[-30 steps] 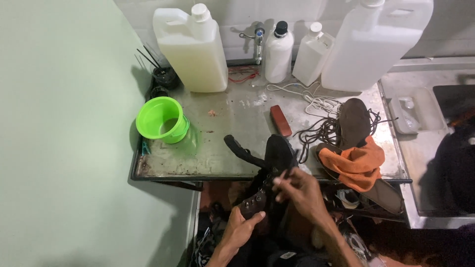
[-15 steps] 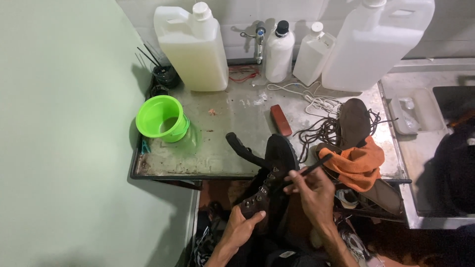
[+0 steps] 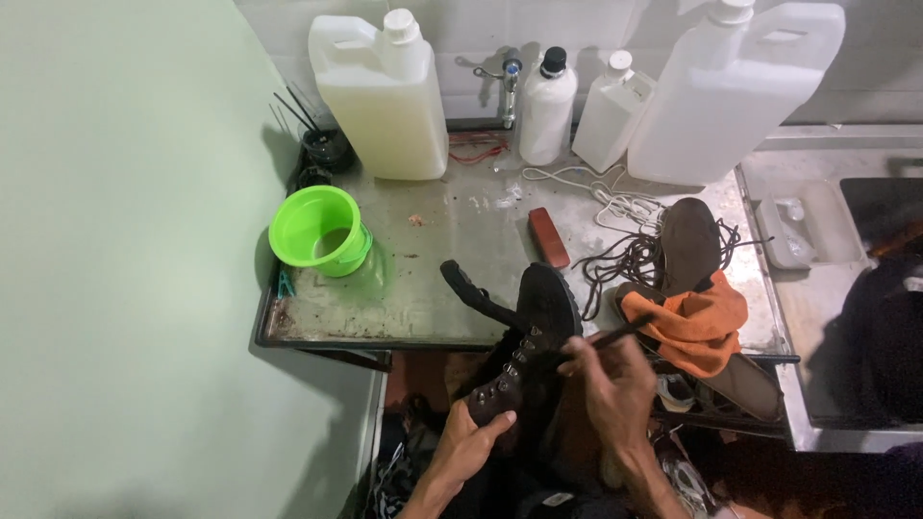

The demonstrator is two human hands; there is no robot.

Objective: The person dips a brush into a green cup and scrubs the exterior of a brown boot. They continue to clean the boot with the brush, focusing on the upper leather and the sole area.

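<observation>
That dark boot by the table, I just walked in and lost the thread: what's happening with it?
A person steadies the dark boot at its ankle with the left hand, while the right hand pinches a black lace by the eyelets. The boot's toe rests on the metal table, beside an orange cloth and loose laces.

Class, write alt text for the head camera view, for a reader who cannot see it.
A person's left hand grips a dark boot at the edge of a metal table while the right hand pinches a dark lace beside its eyelets. On the table stand a green cup, white jugs, an orange cloth and an insole.
</observation>
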